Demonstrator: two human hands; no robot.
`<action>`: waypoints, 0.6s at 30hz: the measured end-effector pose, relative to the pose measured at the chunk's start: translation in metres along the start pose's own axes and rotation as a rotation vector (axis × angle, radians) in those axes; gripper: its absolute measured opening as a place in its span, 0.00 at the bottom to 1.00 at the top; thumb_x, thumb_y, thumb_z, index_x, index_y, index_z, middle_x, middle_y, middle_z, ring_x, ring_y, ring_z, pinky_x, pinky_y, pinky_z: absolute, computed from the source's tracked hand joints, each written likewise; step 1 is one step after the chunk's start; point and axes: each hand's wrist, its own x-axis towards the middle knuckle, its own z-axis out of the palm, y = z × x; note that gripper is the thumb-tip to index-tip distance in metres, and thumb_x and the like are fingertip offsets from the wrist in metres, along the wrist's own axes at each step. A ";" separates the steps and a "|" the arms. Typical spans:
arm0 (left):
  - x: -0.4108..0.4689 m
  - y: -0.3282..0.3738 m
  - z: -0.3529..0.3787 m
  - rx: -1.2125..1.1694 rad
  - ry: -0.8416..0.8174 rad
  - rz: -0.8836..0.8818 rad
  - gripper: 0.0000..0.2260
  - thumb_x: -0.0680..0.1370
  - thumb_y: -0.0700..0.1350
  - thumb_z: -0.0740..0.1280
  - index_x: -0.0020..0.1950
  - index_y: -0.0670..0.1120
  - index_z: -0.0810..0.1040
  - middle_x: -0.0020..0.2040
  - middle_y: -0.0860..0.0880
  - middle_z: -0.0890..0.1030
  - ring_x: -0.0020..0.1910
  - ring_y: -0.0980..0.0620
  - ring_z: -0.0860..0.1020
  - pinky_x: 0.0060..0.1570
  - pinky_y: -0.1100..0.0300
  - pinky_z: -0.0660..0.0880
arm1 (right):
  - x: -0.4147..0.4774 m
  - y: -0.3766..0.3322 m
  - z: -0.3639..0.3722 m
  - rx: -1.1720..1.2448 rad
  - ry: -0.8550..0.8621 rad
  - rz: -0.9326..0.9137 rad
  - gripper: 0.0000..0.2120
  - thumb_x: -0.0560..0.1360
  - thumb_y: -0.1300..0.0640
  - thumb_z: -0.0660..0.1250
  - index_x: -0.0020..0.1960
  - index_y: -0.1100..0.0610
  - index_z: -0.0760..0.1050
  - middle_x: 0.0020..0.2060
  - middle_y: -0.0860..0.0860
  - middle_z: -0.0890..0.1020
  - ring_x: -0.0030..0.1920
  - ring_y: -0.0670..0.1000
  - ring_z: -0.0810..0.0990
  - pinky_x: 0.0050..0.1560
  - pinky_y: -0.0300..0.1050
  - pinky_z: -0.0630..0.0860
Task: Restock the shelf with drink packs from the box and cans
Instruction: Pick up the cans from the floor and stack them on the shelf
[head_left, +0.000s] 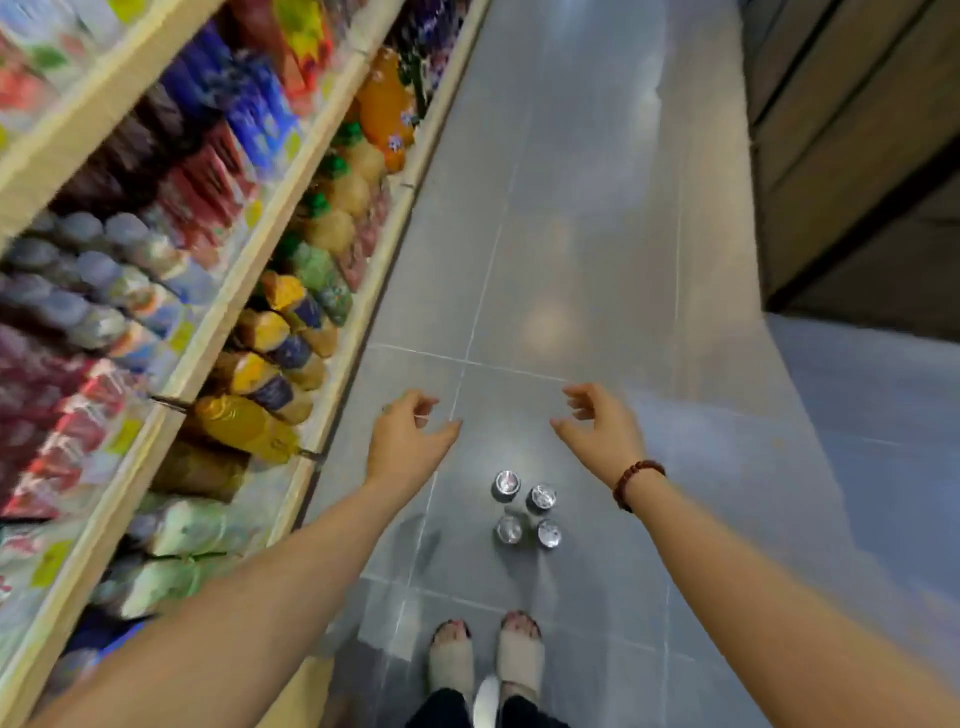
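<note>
Several silver-topped cans (525, 508) stand upright in a tight cluster on the grey tiled floor, just ahead of my feet. My left hand (405, 441) hovers above the floor to the cans' upper left, fingers spread and curled, holding nothing. My right hand (602, 428), with a brown bead bracelet at the wrist, hovers to their upper right, also empty with fingers apart. Both hands are well above the cans and apart from them. The wooden shelf (332, 364) on the left is packed with bottles and drink packs. No box is in view.
Shelf tiers run along the left, filled with orange, yellow and green bottles (244, 421) and wrapped packs. My feet in open sandals (485, 654) stand on the floor tiles. A dark wooden unit (857, 156) stands at the upper right across the aisle.
</note>
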 end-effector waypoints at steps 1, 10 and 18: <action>0.004 -0.016 0.015 0.009 -0.010 -0.005 0.15 0.70 0.47 0.74 0.54 0.45 0.78 0.50 0.48 0.79 0.51 0.49 0.77 0.51 0.59 0.73 | 0.005 0.021 0.010 0.001 0.014 0.021 0.19 0.73 0.60 0.69 0.63 0.60 0.72 0.58 0.55 0.77 0.52 0.49 0.75 0.53 0.39 0.69; 0.021 -0.181 0.156 0.225 -0.351 -0.092 0.20 0.70 0.50 0.73 0.60 0.50 0.76 0.59 0.50 0.77 0.55 0.53 0.76 0.55 0.61 0.72 | 0.037 0.201 0.135 -0.192 -0.066 0.169 0.20 0.72 0.60 0.66 0.64 0.56 0.71 0.62 0.54 0.72 0.63 0.55 0.71 0.62 0.48 0.70; 0.049 -0.295 0.281 0.343 -0.548 -0.054 0.28 0.67 0.44 0.76 0.66 0.48 0.73 0.63 0.45 0.75 0.63 0.46 0.73 0.57 0.65 0.65 | 0.074 0.354 0.232 -0.247 -0.098 0.276 0.23 0.71 0.62 0.67 0.65 0.56 0.70 0.64 0.56 0.69 0.65 0.58 0.69 0.62 0.53 0.71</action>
